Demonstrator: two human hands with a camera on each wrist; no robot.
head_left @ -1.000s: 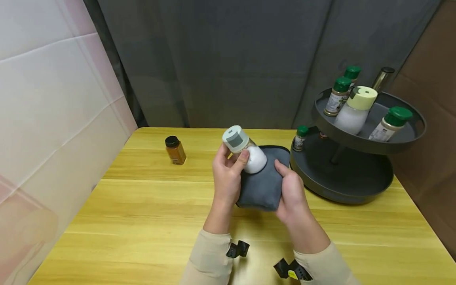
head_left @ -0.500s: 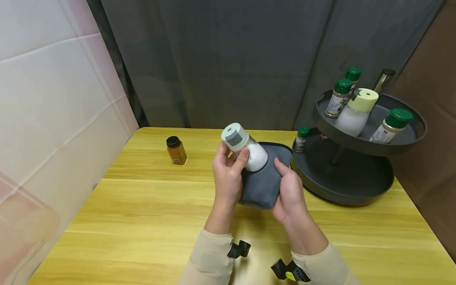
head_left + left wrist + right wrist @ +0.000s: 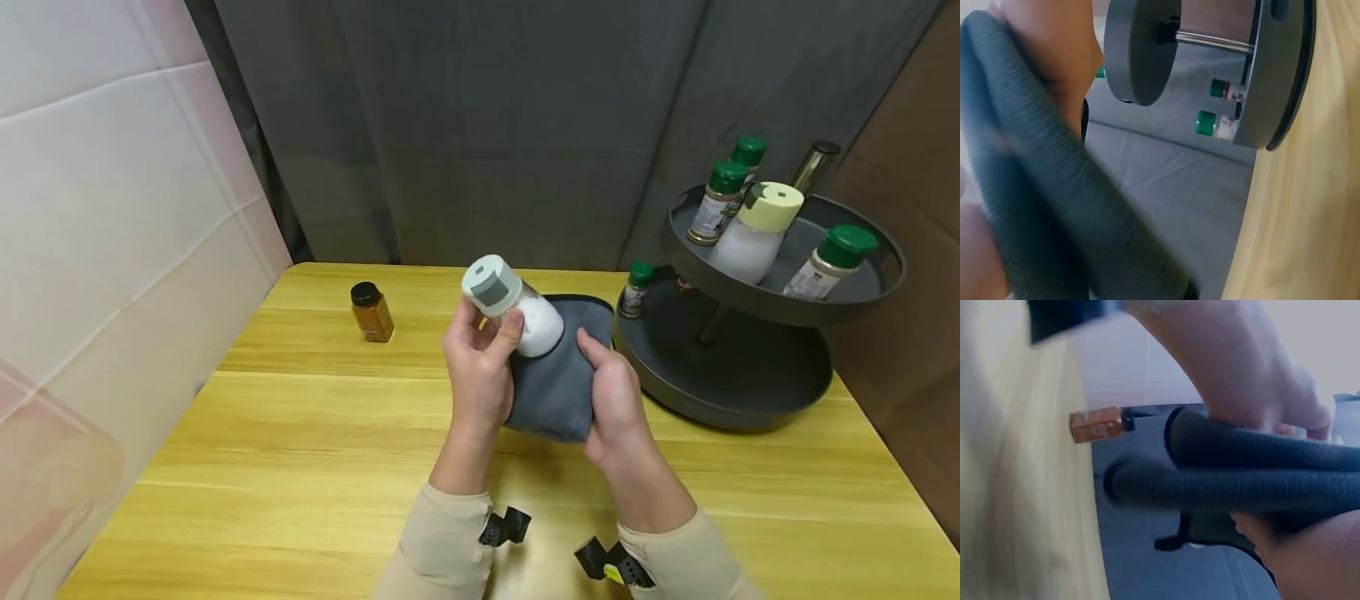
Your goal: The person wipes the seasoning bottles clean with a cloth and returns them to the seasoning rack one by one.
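In the head view my left hand [image 3: 480, 371] grips a tilted shaker jar [image 3: 538, 325] of white grains, thumb across its front, its pale cap with a grey flap pointing up and left. Behind and below the jar is a folded dark grey cloth [image 3: 558, 387], which my right hand [image 3: 618, 400] holds by its right side, thumb on top. The jar's base lies against the cloth. In the right wrist view the cloth [image 3: 1235, 490] shows as thick folded layers between the two hands. Most of my fingers are hidden behind the cloth and the jar.
A spice bottle [image 3: 372, 312] with orange-brown contents and a black lid stands at the table's back left. At right, a two-tier dark turntable rack [image 3: 727, 408] carries several green-capped jars and a yellow-capped shaker [image 3: 757, 233]. A grey curtain [image 3: 480, 125] hangs behind the table.
Both hands keep their hold on jar and cloth. The jar has shifted slightly up and left, and the cloth's top edge has risen a little. The table's things have not moved.
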